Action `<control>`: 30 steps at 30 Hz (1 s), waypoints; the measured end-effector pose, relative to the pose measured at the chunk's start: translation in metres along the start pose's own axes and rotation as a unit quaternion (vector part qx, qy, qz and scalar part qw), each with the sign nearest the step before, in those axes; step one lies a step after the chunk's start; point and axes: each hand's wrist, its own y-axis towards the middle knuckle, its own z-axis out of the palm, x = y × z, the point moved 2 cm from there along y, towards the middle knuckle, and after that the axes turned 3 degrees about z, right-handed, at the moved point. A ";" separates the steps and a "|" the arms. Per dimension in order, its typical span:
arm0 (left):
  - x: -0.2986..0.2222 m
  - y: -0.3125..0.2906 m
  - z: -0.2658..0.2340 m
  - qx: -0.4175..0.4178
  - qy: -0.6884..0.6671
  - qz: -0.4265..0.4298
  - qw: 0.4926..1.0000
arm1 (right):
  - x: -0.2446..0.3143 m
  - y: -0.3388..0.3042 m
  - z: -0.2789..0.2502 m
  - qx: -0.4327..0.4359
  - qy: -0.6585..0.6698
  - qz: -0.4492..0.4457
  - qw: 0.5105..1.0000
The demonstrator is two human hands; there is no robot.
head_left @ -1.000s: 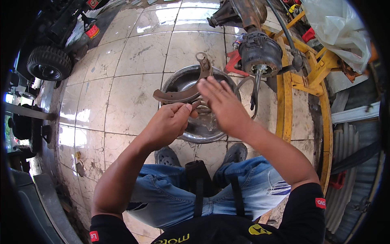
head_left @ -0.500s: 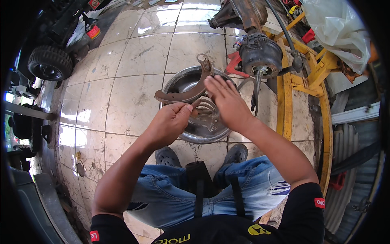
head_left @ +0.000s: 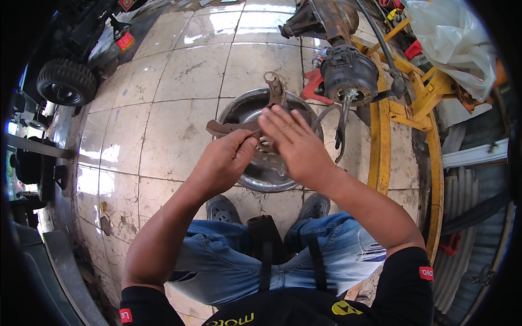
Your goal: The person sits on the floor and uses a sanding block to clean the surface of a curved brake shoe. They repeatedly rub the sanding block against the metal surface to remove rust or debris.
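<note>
A rust-brown, curved brake shoe (head_left: 228,129) lies over a round metal basin (head_left: 272,188), its ringed end pointing up and away from me. My left hand (head_left: 224,162) is closed, thumb against fingers, on the inner edge of the shoe. My right hand (head_left: 296,142) is held flat with fingers stretched out over the middle of the shoe, hiding that part. Whether anything lies under the right palm cannot be seen. Pale curved shapes inside the basin show partly between the hands.
A greasy axle with a drum-like hub (head_left: 350,76) rests on a yellow metal stand (head_left: 380,146) at the right. A red stand (head_left: 315,87) is beside the basin. Clear plastic sheeting (head_left: 451,43) hangs far right. A vehicle wheel (head_left: 66,83) is at the left, on cracked tiles.
My right hand has slid left across the shoe, toward my left hand. The left hand has shifted slightly left and the shoe stays in nearly the same place.
</note>
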 end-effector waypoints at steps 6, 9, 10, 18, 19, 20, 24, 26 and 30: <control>0.003 -0.002 0.007 -0.010 0.029 0.007 1.000 | -0.028 -0.006 0.005 0.006 -0.005 0.089 0.996; 0.006 0.001 0.004 -0.035 0.044 0.033 0.998 | -0.019 0.001 -0.004 -0.036 0.032 0.077 0.996; 0.007 0.002 0.006 -0.041 0.044 0.047 0.997 | -0.017 0.003 -0.006 -0.055 0.040 0.065 0.996; 0.003 0.003 0.005 -0.030 0.056 0.055 0.996 | -0.016 -0.003 -0.001 0.001 -0.029 0.050 0.998; 0.005 0.003 0.006 -0.039 0.059 0.062 0.996 | -0.009 -0.002 -0.003 0.004 -0.027 0.030 0.999; 0.008 0.004 0.006 -0.048 0.063 0.069 0.995 | -0.006 -0.001 -0.004 0.006 -0.026 0.011 1.000; 0.008 0.005 0.011 -0.036 0.057 0.041 0.997 | -0.021 -0.008 0.005 0.044 -0.055 0.063 0.995; 0.010 0.008 0.008 -0.041 0.043 0.033 0.998 | -0.019 -0.005 -0.004 0.038 0.010 0.071 0.997; 0.018 0.012 0.007 -0.068 -0.055 0.012 0.996 | -0.023 -0.001 -0.009 0.018 0.157 0.131 0.979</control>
